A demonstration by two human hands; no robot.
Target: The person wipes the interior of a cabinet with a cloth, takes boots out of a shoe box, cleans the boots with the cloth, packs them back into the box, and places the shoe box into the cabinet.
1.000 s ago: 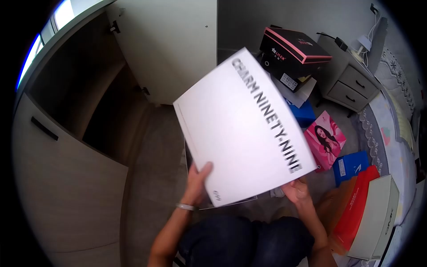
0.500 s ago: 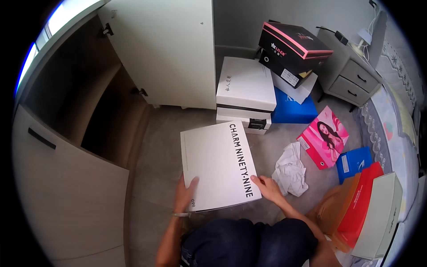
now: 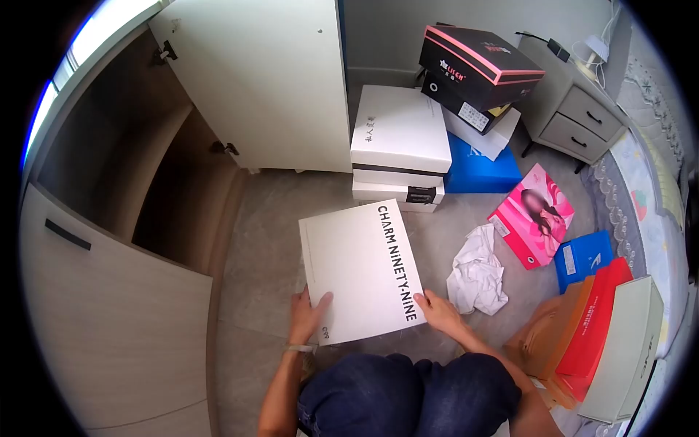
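A flat white box (image 3: 353,269) lettered "CHARM NINETY-NINE" is held in front of my knees, slightly tilted. My left hand (image 3: 309,315) grips its lower left edge, thumb on top and fingers underneath. On the lower right edge my right hand (image 3: 437,309) has its thumb over the lid, the other fingers partly hidden. To the right of the box, a crumpled white paper sheet (image 3: 477,271) lies on the floor, close to my right hand but apart from it.
An open cabinet (image 3: 156,167) stands left, its door (image 3: 255,87) swung out. White boxes (image 3: 400,131) and a black shoebox (image 3: 477,58) are stacked behind. Right are a pink box (image 3: 535,218), a blue box (image 3: 582,258), a red box (image 3: 593,328) and a grey nightstand (image 3: 575,120).
Both hands still hold the white box, which sits slightly further right in view. The surrounding boxes have shifted a little upward in view, as my head has moved slightly.
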